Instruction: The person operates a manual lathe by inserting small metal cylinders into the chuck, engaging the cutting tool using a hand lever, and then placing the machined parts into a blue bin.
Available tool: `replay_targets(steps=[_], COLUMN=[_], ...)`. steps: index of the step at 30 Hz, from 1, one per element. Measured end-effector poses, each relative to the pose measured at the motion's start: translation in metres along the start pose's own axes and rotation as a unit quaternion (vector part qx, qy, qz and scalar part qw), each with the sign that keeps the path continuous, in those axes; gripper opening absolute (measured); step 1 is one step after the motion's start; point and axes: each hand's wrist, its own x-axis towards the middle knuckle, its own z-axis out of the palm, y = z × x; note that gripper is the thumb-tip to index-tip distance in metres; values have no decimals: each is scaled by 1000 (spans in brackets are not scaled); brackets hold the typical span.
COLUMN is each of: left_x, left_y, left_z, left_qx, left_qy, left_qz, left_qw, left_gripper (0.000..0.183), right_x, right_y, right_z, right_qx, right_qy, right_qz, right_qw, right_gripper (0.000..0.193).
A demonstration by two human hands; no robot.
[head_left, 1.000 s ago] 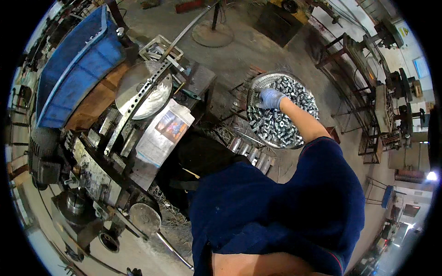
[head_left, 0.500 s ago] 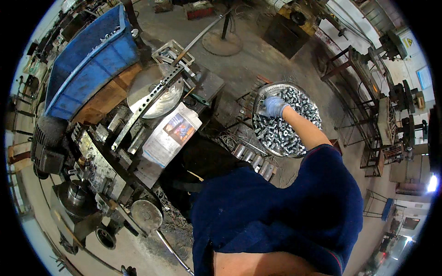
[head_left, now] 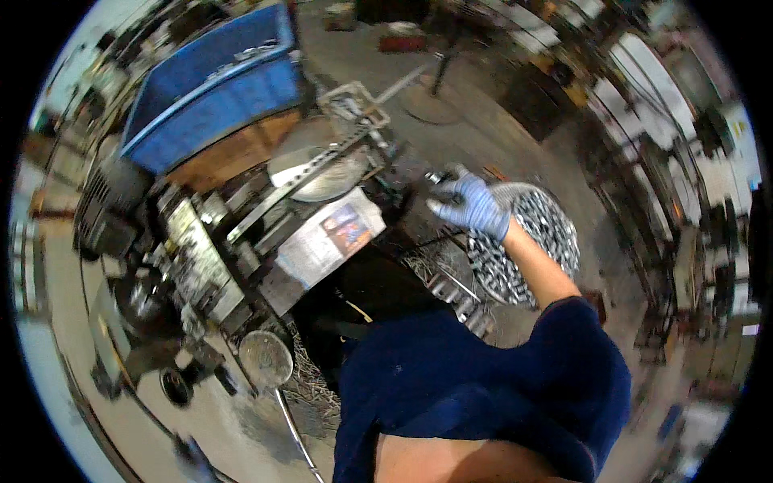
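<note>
My right hand (head_left: 473,205), in a blue-and-white glove, is raised at the near-left rim of a round metal basin (head_left: 497,193). Its fingers are bent around a small shiny metal piece (head_left: 435,176), blurred, which sticks out at the fingertips. Many short metal cylinders (head_left: 541,233), like bushings, fill the basin. At the lower left edge, a blurred bluish gloved shape, seemingly my left hand (head_left: 193,460), is at a long curved rod (head_left: 145,406). Motion smears its fingers, and its forearm is out of view.
A greasy machine bench (head_left: 201,262) stands at left, with a printed paper sheet (head_left: 334,241) and a perforated metal bar (head_left: 294,187) on it. Behind is a large blue bin (head_left: 217,109). Several metal cylinders (head_left: 463,302) lie below the basin. Machinery lines the right.
My right hand has lifted out of the cylinders and moved left past the basin's rim, bringing up a small metal piece. The view has shifted, and more of the left glove shows.
</note>
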Motion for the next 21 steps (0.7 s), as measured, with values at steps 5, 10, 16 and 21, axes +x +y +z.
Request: replay_targets(steps=[5, 10, 16, 21], left_x=[39, 53, 54, 54], left_y=[179, 270, 263, 254], left_z=[-40, -48, -32, -32], left_qx=[-388, -367, -441, -508], left_qy=[-27, 1, -51, -33], left_qz=[70, 245, 208, 191], left_qw=[919, 898, 871, 839], left_gripper=[34, 35, 35, 34], right_x=[53, 72, 76, 83], right_y=[-145, -262, -288, -303], right_z=[40, 50, 65, 65], right_qx=[113, 124, 109, 185], right_qy=[-55, -149, -185, -142], right_qz=[-278, -437, -499, -521], right_qw=[952, 878, 840, 821], right_gripper=[41, 40, 47, 38])
